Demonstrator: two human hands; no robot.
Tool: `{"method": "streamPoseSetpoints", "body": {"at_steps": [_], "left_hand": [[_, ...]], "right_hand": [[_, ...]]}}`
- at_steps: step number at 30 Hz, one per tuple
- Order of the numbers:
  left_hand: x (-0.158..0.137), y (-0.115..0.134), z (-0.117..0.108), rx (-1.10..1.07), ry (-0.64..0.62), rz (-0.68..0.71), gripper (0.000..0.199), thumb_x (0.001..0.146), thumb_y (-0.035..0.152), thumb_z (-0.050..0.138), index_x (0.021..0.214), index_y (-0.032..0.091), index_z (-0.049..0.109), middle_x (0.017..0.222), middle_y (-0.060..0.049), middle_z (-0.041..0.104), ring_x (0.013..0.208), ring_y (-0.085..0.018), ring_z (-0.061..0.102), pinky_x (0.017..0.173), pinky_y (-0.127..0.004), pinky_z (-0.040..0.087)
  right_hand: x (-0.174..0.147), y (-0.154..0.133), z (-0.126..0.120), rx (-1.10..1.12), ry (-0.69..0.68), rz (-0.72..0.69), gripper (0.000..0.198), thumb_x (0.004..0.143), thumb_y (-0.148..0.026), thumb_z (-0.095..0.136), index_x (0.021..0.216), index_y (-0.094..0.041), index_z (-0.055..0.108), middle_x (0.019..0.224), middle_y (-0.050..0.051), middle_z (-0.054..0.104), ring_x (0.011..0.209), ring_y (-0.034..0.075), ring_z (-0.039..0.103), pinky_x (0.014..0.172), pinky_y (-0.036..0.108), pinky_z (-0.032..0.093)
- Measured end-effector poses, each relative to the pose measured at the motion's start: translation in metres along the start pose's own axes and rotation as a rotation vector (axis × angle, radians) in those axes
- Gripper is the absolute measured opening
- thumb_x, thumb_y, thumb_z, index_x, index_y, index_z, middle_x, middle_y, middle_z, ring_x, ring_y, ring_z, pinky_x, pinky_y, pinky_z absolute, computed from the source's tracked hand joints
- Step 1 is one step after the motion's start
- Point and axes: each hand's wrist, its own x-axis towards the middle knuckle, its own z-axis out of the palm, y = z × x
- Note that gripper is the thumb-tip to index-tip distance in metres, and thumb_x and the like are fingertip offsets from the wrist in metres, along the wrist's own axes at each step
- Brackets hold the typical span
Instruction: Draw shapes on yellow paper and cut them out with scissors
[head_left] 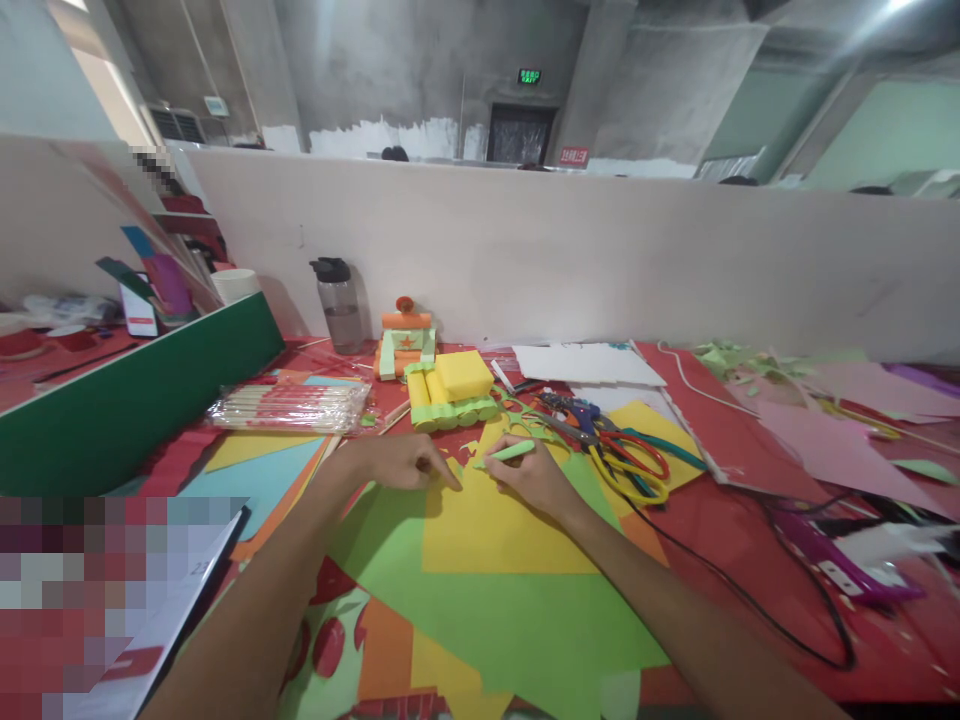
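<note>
While your right hand (pixel 534 476) pinches the green pen (pixel 514 452), the yellow sheet (pixel 495 540) beneath could slip.
Your left hand (pixel 409 464), half-curled and empty, may press too lightly to anchor it atop the green sheet (pixel 510 620).

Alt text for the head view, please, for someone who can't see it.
The right hand holds a green pen at a yellow sheet; the left hand points a finger toward it. Green paper lies beneath, with scissors to the right.
</note>
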Motion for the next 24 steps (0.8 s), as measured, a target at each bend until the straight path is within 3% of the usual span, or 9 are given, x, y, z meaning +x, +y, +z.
{"method": "streamPoseSetpoints", "body": {"at_steps": [5, 9, 17, 24], "left_hand": [[0.0001, 0.0031, -0.0011, -0.040, -0.042, -0.075, 0.046, 0.074, 0.014, 0.055, 0.115, 0.017, 0.076, 0.052, 0.003, 0.043, 0.048, -0.010, 0.028, 0.046, -0.022, 0.024], [0.0006, 0.0058, -0.0018, -0.034, -0.048, -0.090, 0.048, 0.074, 0.013, 0.054, 0.116, 0.017, 0.076, 0.053, 0.003, 0.045, 0.048, -0.009, 0.028, 0.047, -0.022, 0.025], [0.0001, 0.0079, -0.0030, -0.056, -0.053, -0.120, 0.048, 0.074, 0.013, 0.055, 0.116, 0.018, 0.076, 0.051, 0.004, 0.041, 0.048, -0.009, 0.031, 0.047, -0.022, 0.026], [0.0000, 0.0099, -0.0019, -0.041, -0.030, -0.104, 0.046, 0.073, 0.013, 0.055, 0.113, 0.017, 0.077, 0.050, 0.003, 0.040, 0.047, -0.010, 0.031, 0.045, -0.022, 0.025]], "right_hand": [[0.0008, 0.0023, 0.0022, 0.002, -0.032, -0.038, 0.016, 0.079, -0.033, 0.069, 0.075, -0.018, 0.070, 0.061, -0.001, 0.062, 0.050, 0.012, 0.057, 0.048, 0.022, 0.044], [0.0007, 0.0006, 0.0024, 0.001, -0.039, -0.032, 0.015, 0.079, -0.032, 0.068, 0.076, -0.018, 0.071, 0.064, -0.001, 0.065, 0.049, 0.012, 0.055, 0.048, 0.022, 0.043], [-0.0019, -0.0049, 0.0004, -0.066, -0.007, -0.006, 0.012, 0.078, -0.025, 0.065, 0.068, -0.020, 0.064, 0.047, -0.004, 0.056, 0.043, 0.013, 0.053, 0.045, 0.022, 0.039], [-0.0015, -0.0034, -0.0023, -0.052, 0.007, 0.000, 0.013, 0.081, -0.028, 0.064, 0.071, -0.020, 0.060, 0.051, -0.005, 0.057, 0.043, 0.013, 0.055, 0.045, 0.022, 0.043]]}}
